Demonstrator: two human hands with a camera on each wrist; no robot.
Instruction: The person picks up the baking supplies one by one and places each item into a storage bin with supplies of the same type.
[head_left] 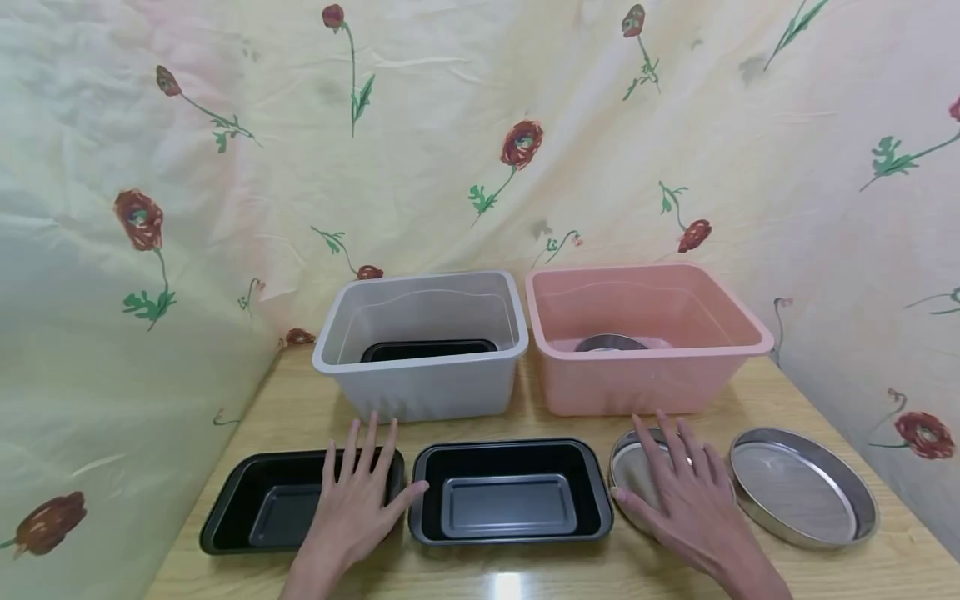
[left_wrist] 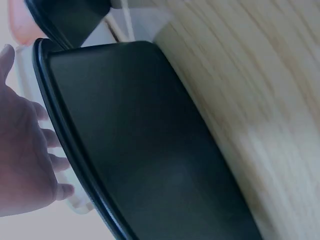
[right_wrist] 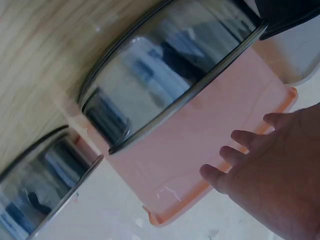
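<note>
My left hand (head_left: 352,504) is spread with straight fingers above the right part of a black loaf pan (head_left: 279,508). In the left wrist view, a gap shows between that hand (left_wrist: 25,155) and the pan's rim (left_wrist: 82,150). A second black loaf pan (head_left: 510,504) lies just to the right, near the thumb. My right hand (head_left: 686,504) is likewise spread over a round silver cake pan (head_left: 633,467), partly hiding it. The right wrist view shows that hand (right_wrist: 280,175) apart from the pan's shiny side (right_wrist: 160,75). Neither hand holds anything.
A larger round cake pan (head_left: 798,487) lies at the far right. Behind stand a grey bin (head_left: 423,392) holding a black pan (head_left: 427,350) and a pink bin (head_left: 637,383) holding a round metal pan (head_left: 611,342). Flowered cloth (head_left: 420,167) hangs around the wooden table (head_left: 450,575).
</note>
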